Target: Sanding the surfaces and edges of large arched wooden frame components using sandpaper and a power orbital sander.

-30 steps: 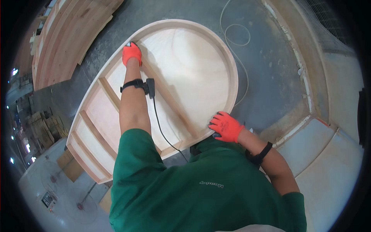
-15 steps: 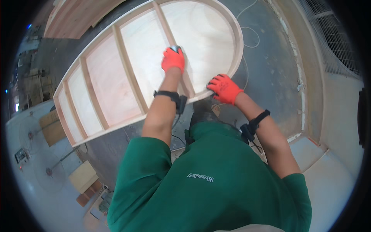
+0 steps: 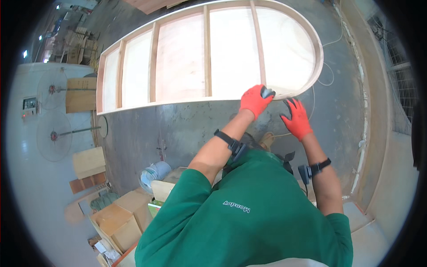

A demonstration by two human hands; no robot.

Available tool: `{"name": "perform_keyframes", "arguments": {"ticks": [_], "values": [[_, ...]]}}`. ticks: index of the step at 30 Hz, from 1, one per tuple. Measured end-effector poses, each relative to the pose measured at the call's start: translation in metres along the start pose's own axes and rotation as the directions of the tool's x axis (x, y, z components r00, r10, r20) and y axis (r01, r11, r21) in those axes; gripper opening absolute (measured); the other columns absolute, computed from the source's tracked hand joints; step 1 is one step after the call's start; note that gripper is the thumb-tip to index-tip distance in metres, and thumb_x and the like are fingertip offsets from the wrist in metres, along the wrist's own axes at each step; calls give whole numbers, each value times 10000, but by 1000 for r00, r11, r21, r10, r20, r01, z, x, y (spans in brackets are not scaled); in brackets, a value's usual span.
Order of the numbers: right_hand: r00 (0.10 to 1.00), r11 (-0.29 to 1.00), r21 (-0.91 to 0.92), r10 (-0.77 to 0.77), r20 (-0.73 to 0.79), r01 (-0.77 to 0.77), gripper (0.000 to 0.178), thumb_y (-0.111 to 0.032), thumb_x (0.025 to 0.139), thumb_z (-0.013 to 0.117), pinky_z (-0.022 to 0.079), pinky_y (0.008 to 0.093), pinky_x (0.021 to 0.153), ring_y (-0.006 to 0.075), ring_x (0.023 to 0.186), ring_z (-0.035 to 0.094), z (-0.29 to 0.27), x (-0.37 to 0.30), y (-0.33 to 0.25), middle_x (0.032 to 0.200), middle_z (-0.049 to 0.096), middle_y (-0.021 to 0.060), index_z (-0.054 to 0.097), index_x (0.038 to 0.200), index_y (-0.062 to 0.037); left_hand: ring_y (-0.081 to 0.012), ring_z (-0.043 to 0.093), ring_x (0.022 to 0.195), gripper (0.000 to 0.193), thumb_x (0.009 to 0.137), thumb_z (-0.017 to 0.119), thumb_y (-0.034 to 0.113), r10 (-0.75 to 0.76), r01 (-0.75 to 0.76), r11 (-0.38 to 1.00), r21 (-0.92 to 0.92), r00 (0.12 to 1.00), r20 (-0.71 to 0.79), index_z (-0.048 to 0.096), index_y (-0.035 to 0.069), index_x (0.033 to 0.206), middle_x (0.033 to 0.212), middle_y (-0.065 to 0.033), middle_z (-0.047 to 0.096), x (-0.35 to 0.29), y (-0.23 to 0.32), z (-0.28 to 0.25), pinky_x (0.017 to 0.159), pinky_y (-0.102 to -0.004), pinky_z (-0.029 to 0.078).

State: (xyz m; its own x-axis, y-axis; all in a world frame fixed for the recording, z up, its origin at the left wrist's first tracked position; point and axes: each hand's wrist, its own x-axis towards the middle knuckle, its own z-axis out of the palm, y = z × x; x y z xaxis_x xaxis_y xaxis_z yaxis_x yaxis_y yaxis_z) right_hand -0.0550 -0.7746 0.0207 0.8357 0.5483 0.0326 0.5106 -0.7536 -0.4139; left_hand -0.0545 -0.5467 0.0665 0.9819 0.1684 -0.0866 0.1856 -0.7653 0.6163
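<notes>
A long wooden frame [image 3: 180,103] with one rounded end lies in front of me. Its pale panel is divided by several crosspieces. My left hand [image 3: 255,103], in a red glove with dark fingertips, is closed around a small grey-green pad [image 3: 267,92]; its exact kind is hard to make out. That hand is at the frame's near edge, where the last crosspiece [image 3: 258,40] meets the rim. Just right of it, my right hand [image 3: 297,120], gloved alike, has thumb and fingers apart beside the curved rim and grips nothing.
Cardboard boxes [image 3: 119,222] and a pale bucket [image 3: 155,172] stand at the lower left. Two round fans [image 3: 53,136] are at the left wall. A thin cable [image 3: 331,73] runs over the floor beyond the rounded end. A wire-guarded fan [image 3: 396,71] is at the right.
The frame appears farther right and more level in view. My left hand has come down from the crosspiece to the near rim with the pad. My right hand has come off the rim, fingers spread.
</notes>
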Motion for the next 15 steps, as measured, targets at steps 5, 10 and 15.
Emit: {"name": "perform_keyframes", "arguments": {"ticks": [5,10,15], "values": [[925,615,693,201,324,-376,708,-157,799,747,441,390,1023,345,1189,560,8,-28,-68,1300,573,173,431,1418,-24,-386,614,837,369,909,612,406,-219,345,896,-280,892,396,661,41,894,875,-196,666,-49,-47,-10,778,-422,492],[969,893,446,-56,242,-60,838,-240,720,818,460,436,1016,384,1227,525,23,10,-143,1435,426,222,411,1418,-20,-250,578,711,339,960,593,336,-248,373,756,-537,924,292,674,6,958,820,-153,680,-69,-129,-16,701,-358,487],[928,948,252,-262,266,195,814,-318,723,814,410,453,1058,397,1290,460,42,76,-226,1428,431,235,451,1393,-33,-158,614,773,290,981,577,254,-338,456,469,-757,884,323,660,-18,1035,902,-91,702,-68,-198,-68,707,-314,514]]}}
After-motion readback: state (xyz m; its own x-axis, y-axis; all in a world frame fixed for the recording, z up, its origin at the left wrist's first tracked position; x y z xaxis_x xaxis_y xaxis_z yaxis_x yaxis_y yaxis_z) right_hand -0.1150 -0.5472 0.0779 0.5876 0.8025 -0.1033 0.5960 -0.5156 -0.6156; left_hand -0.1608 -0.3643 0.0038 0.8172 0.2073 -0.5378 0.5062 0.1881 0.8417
